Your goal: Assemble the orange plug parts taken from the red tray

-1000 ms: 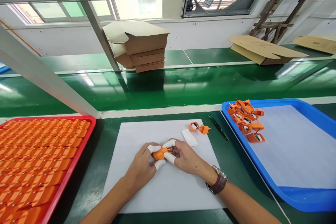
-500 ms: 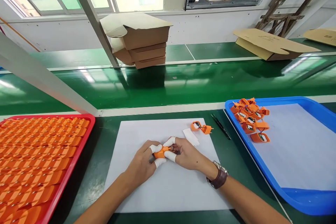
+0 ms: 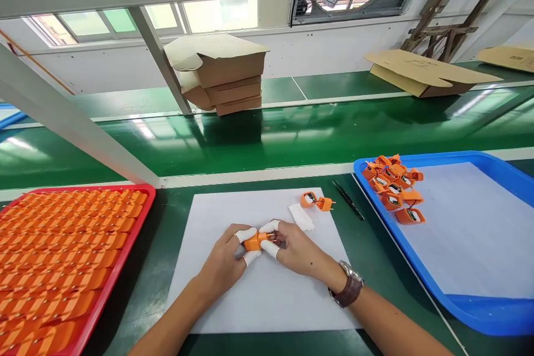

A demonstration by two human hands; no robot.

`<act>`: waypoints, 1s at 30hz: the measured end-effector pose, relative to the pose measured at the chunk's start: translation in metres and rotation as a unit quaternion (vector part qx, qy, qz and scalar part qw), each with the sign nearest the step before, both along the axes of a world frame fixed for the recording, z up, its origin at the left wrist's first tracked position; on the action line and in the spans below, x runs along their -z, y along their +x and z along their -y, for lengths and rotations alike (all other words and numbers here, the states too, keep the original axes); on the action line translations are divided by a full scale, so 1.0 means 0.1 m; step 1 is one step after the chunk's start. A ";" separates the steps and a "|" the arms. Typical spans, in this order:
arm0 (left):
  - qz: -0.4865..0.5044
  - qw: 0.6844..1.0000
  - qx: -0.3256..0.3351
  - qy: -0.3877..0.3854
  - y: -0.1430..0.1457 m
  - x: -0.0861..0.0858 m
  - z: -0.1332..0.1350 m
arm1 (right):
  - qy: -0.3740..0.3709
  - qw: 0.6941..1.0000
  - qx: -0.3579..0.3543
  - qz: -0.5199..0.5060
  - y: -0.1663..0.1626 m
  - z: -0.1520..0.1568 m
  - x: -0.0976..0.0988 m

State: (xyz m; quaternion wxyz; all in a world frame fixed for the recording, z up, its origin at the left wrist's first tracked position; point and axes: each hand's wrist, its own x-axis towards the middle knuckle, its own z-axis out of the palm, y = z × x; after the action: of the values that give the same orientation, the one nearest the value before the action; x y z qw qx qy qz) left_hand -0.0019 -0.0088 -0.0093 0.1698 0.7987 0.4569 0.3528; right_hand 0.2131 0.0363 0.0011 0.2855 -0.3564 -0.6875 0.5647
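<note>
Both hands meet over a white sheet [image 3: 267, 300], pinching one small orange plastic part [image 3: 253, 242] between them. My left hand [image 3: 227, 261] grips it from the left with white finger cots on thumb and forefinger. My right hand [image 3: 294, 247], with a brown wristwatch [image 3: 349, 288], grips it from the right, also with white cots. Two more orange parts [image 3: 316, 201] lie joined by a thin wire at the sheet's far right, beside a small white piece [image 3: 301, 216].
A red tray [image 3: 120, 267] at left is packed with several rows of orange parts. A blue tray [image 3: 479, 308] at right holds a cluster of orange parts [image 3: 394, 186] in its far corner. Black tweezers [image 3: 348, 200] lie between sheet and blue tray. Cardboard boxes [image 3: 221, 75] stand beyond the green belt.
The hands stay together on the orange part, shifting only slightly. The view has wobbled a little with the head.
</note>
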 end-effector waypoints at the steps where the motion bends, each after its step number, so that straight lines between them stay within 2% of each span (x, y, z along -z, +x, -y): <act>1: 0.001 1.000 0.006 0.007 0.00 0.00 0.00 | -0.004 1.000 -0.001 -0.001 0.00 0.00 -0.01; 6: -0.001 0.999 0.036 0.028 0.03 -0.03 -0.02 | -0.056 0.998 -0.010 -0.025 -0.03 0.00 -0.02; 12: 0.025 0.998 0.028 0.048 0.05 0.01 -0.04 | -0.100 0.991 0.071 -0.059 -0.14 0.08 0.02; 15: 0.034 0.998 0.016 0.048 0.06 0.05 -0.02 | -0.090 0.993 0.059 -0.050 -0.14 0.08 0.02; 22: 0.037 0.998 0.016 0.043 0.06 0.04 -0.01 | -0.139 0.989 0.008 -0.050 -0.06 -0.01 0.00; 26: 0.042 0.998 0.026 0.039 0.07 0.03 -0.02 | -0.149 0.988 0.015 -0.044 -0.08 -0.01 0.01; 30: 0.030 0.997 0.016 0.068 0.10 0.03 -0.01 | -0.121 0.991 0.044 -0.034 -0.11 0.02 0.03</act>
State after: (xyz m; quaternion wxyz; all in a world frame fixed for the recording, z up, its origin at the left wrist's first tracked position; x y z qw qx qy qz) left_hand 0.0083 -0.0076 -0.0127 0.1348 0.8048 0.4135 0.4040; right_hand 0.2017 0.0342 -0.0016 0.2880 -0.3989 -0.5877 0.6423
